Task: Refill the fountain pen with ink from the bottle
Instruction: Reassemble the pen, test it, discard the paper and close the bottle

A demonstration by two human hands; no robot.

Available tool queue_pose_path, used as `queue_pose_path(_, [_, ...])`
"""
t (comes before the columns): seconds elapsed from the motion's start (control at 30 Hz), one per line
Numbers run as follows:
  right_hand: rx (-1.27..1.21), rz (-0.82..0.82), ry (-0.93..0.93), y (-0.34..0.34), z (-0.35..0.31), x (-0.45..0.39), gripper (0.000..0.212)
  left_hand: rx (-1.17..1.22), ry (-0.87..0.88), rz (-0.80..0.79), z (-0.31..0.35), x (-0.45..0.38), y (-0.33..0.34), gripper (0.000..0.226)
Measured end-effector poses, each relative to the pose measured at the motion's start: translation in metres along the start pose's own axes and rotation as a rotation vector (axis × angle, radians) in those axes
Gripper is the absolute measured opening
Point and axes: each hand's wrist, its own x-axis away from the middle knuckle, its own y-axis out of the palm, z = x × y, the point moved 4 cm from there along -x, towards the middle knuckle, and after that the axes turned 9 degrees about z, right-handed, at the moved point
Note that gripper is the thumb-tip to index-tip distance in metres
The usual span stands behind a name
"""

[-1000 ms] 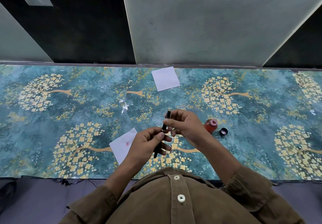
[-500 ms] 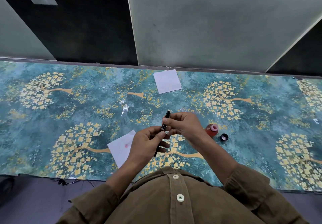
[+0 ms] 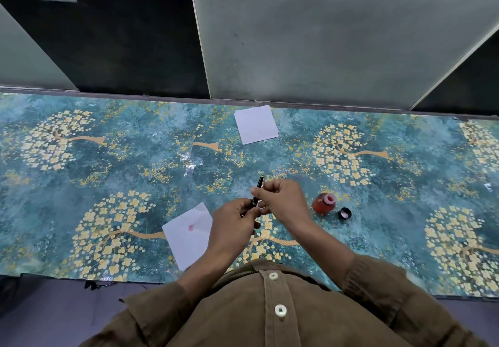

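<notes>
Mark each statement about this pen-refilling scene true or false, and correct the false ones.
1. Both hands hold the black pen. True.
2. The red ink bottle is capped. False: it stands open, and its black cap lies on the table beside it.
3. The paper near the left hand has a pink stain. True.
4. The right hand is holding the bottle. False: it holds the pen, apart from the bottle.

— Can you see the whole pen [image 3: 258,190]?
— No. Only its far end shows; the rest is hidden inside the left hand [image 3: 233,228] and right hand [image 3: 283,200].
— The nib?
— Covered by fingers.
— The bottle [image 3: 324,204]?
— Too small to read any label.
</notes>
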Motion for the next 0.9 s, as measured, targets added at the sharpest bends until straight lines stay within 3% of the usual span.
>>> queue_pose_path(0.13, [0.02, -0.031, -0.027, -0.002, 0.007, -0.004, 0.014, -0.014, -0.046, -0.002, -0.003, -0.011, 0.006, 0.017])
queue_pose_path(0.33, [0.014, -0.038, 0.084, 0.002, 0.023, -0.019, 0.015, -0.124, -0.018, 0.029, 0.004, -0.026, 0.017, 0.018])
queue_pose_path(0.5, [0.143, 0.008, 0.128, 0.008, 0.034, -0.063, 0.018, -0.239, -0.051, 0.02, 0.008, -0.042, 0.021, 0.045])
queue_pose_path(0.73, [0.42, 0.063, 0.056, 0.02, 0.037, -0.113, 0.019, -0.125, -0.119, 0.031, -0.007, -0.053, 0.004, 0.029])
queue_pose_path(0.9, [0.451, 0.083, 0.034, 0.022, 0.044, -0.117, 0.024, -0.031, -0.196, 0.035, -0.026, -0.046, -0.012, 0.025])
